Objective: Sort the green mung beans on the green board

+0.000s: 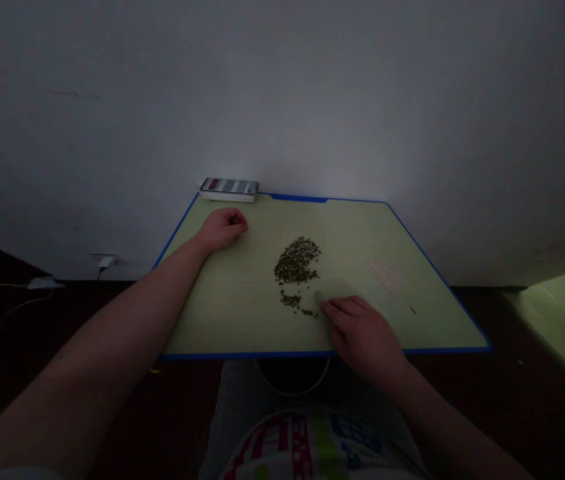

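Note:
A pile of small dark brown-green grains (296, 261), mixed with paler ones, lies mid-table. A smaller scatter of the same dark grains (291, 300) is nearer to me. My right hand (365, 333) is at the table's front edge, its fingers closed on a small flat grey piece (318, 298) just right of that scatter. The piece's exact kind is unclear. My left hand (221, 229) rests on the table left of the pile, fingers curled in and nothing visible in them. To the right lies a thin spread of pale grains (386, 275).
The pale green table (242, 313) has a blue rim and stands against a white wall. A phone (230, 186) lies on a white box (227, 197) at the back left. A thin reddish sliver (414, 311) lies on the right. Below the front edge is a dark round container (292, 392).

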### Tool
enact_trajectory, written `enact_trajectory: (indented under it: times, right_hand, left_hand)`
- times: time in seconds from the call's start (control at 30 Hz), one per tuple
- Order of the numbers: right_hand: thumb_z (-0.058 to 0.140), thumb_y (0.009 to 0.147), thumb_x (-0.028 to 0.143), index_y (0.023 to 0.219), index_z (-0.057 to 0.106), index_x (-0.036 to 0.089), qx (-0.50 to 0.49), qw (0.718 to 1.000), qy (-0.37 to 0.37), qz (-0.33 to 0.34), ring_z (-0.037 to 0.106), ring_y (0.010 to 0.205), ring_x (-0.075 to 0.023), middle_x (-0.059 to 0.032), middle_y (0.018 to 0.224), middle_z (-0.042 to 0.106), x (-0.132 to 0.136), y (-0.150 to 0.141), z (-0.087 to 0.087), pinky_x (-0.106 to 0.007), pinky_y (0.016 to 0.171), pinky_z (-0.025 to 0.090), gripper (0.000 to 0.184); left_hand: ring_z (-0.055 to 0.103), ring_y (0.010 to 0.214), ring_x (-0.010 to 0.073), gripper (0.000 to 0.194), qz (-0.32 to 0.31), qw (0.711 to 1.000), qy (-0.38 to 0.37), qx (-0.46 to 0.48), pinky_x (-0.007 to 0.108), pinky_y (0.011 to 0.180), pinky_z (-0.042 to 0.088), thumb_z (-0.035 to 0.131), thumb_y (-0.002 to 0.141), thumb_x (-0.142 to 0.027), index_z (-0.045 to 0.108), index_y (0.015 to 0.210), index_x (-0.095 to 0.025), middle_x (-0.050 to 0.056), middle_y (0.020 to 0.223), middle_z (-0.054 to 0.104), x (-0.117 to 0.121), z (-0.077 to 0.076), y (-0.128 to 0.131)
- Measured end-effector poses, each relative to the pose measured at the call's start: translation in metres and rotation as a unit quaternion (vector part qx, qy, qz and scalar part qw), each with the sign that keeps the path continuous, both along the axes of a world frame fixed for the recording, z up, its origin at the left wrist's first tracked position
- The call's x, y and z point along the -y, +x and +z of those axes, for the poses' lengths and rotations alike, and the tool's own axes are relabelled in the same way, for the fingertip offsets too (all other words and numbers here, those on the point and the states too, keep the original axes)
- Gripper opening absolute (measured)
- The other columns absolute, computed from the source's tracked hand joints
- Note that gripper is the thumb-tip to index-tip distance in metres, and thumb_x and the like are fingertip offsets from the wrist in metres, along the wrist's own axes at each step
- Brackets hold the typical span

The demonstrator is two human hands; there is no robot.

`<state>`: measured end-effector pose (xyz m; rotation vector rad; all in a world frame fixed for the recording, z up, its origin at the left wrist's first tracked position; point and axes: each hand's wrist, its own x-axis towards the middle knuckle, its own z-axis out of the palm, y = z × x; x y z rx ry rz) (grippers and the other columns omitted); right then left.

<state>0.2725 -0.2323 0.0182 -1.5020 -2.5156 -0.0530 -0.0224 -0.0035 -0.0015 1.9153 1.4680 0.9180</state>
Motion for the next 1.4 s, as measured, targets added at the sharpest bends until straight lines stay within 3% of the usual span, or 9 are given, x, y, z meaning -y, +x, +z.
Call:
enact_trajectory:
  times: [0.17,0.47,0.67,0.9,1.03,1.23,1.4]
  right_hand:
    - [0.047,0.087,0.012,0.117,0.066,0.010,-0.012,1.000,-0.001,0.006,0.059,0.091,-0.0246,-0.0131,0.106,0.070,0.000,0.001,0.001,-0.039,0.083,0.052,0.036]
    - [0.052,0.083,0.011,0.120,0.063,0.012,0.018,0.998,-0.026,0.045,0.058,0.092,-0.0245,-0.0125,0.107,0.069,0.002,-0.023,0.003,-0.037,0.083,0.051,0.038]
    - [0.050,0.085,0.010,0.119,0.063,0.010,0.065,0.998,-0.012,-0.016,0.057,0.090,-0.0254,-0.0144,0.103,0.068,-0.004,-0.033,-0.002,-0.038,0.081,0.049,0.037]
    - [0.051,0.084,0.012,0.117,0.064,0.010,0.099,0.989,0.005,-0.105,0.059,0.084,-0.0251,-0.0138,0.097,0.069,-0.015,-0.023,0.002,-0.036,0.075,0.049,0.035]
    - [0.047,0.086,0.012,0.116,0.065,0.009,0.074,0.991,-0.010,-0.112,0.060,0.083,-0.0261,-0.0151,0.097,0.069,-0.014,-0.020,0.004,-0.039,0.074,0.049,0.035]
    - [0.045,0.086,0.011,0.122,0.062,0.010,0.071,0.995,-0.009,-0.072,0.060,0.089,-0.0248,-0.0143,0.103,0.069,-0.018,-0.023,0.000,-0.037,0.080,0.048,0.040]
    - [0.045,0.086,0.012,0.114,0.066,0.011,0.088,0.988,0.020,-0.127,0.062,0.080,-0.0242,-0.0137,0.091,0.070,-0.036,-0.009,0.001,-0.036,0.074,0.049,0.035]
  left_hand:
    - [0.048,0.059,0.0125,0.014,0.007,1.000,-0.005,0.001,0.026,0.057,0.038,0.062,0.062,-0.028,0.062,0.071,-0.016,0.000,0.061,0.057,0.003,0.004,0.002]
    - [0.047,0.057,0.0117,0.014,0.004,1.000,-0.012,0.011,0.025,0.055,0.038,0.061,0.061,-0.028,0.060,0.069,-0.017,-0.002,0.058,0.055,0.005,0.006,0.003]
    - [0.048,0.057,0.0121,0.014,0.003,1.000,-0.011,0.015,0.025,0.055,0.038,0.062,0.062,-0.029,0.061,0.070,-0.017,-0.001,0.057,0.055,0.004,0.004,0.003]
    - [0.048,0.056,0.0116,0.013,0.004,1.000,-0.015,0.021,0.025,0.055,0.038,0.062,0.062,-0.028,0.060,0.069,-0.017,-0.002,0.058,0.054,0.005,0.005,0.003]
    - [0.048,0.057,0.0118,0.013,-0.004,1.000,-0.006,0.007,0.025,0.055,0.038,0.062,0.062,-0.028,0.061,0.070,-0.017,-0.001,0.059,0.055,0.004,0.004,0.002]
    - [0.049,0.060,0.0131,0.015,0.000,1.000,-0.004,0.003,0.026,0.056,0.038,0.061,0.062,-0.030,0.061,0.070,-0.017,0.000,0.060,0.056,0.004,0.005,0.002]
    - [0.048,0.058,0.0127,0.016,0.002,1.000,-0.011,0.006,0.026,0.055,0.037,0.061,0.061,-0.031,0.061,0.070,-0.017,-0.001,0.059,0.055,0.004,0.005,0.002]
